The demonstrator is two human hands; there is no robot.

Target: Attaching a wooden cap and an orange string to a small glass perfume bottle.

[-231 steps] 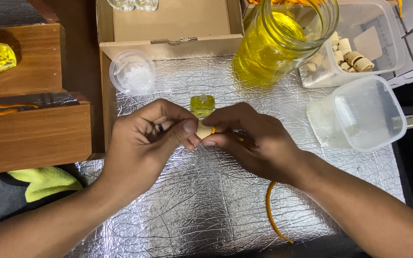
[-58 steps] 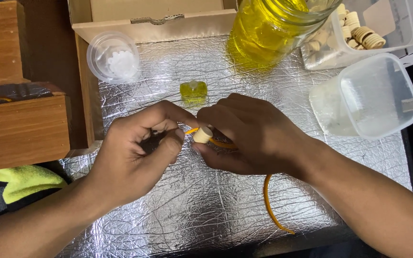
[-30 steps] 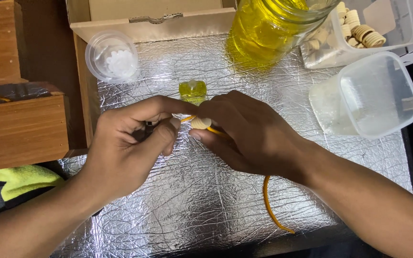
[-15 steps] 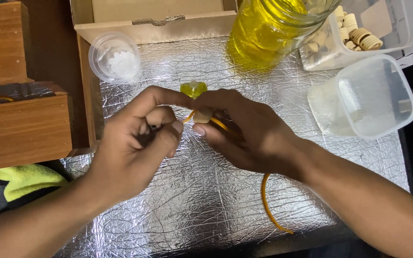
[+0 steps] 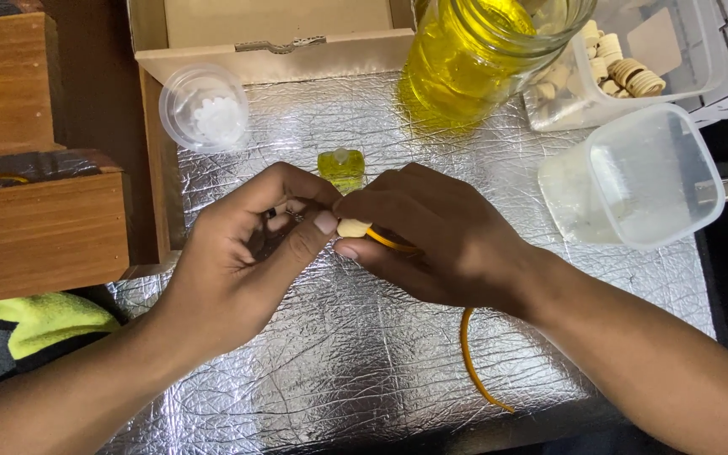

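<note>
Pinching a small cream-coloured bead-like piece (image 5: pixel 353 227) between thumb and fingertips of the right hand (image 5: pixel 431 240), right over the middle of the crinkled silver foil sheet (image 5: pixel 364 371) covering the counter. Thin orange cord (image 5: pixel 470 354) running out from under that hand, looping down across the foil toward the near edge. Left hand (image 5: pixel 246 253) curled shut around something small and dark with a bit of metal showing, fingertip pressed up against the cream piece. Can't tell what that dark bit really is, too buried in the fingers.

Biggest risk, judging from the grip: tiny piece, fingertip-only hold, so any slip means a bounce across wrinkly foil, probably into a crease or off the edge. Loose cord tail hanging by the near edge too, easy to snag with a forearm and yank the whole thing out of the pinch.

Also worth a worry: small square bottle of yellow liquid (image 5: pixel 342 168) sitting just beyond the knuckles, very close. One twitch forward and over it goes. Big glass jar of yellow liquid (image 5: pixel 473 59) farther back near the brown cardboard box (image 5: pixel 271 42), less likely to get hit but way messier. Round clear plastic cup with white bits (image 5: pixel 204 108) off to the left, empty-looking clear plastic tub (image 5: pixel 642 177) to the right, both light enough to get knocked by an elbow.
</note>
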